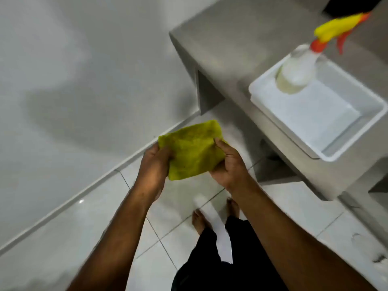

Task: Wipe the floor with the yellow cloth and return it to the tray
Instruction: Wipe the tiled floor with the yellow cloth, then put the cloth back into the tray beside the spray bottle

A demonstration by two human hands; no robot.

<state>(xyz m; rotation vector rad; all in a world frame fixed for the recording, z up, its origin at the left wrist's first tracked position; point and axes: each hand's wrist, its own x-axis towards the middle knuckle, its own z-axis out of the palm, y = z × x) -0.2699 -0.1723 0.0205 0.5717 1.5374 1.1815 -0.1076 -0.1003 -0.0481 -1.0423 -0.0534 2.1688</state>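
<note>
Your left hand (pixel 154 162) grips the left edge of the yellow cloth (pixel 193 152), fingers closed on it above the tiled floor (pixel 84 223). Your right hand (pixel 228 164) pinches the cloth's right edge, thumb on top. At two o'clock from the cloth, the white tray (pixel 315 122) sits on the grey bench (pixel 231 43), a spray bottle (pixel 298 72) standing in its far corner.

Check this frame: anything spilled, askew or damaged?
Nothing stands out. Both hands hold the yellow cloth above the floor; the spray bottle stands upright in the white tray on the ledge.
</note>
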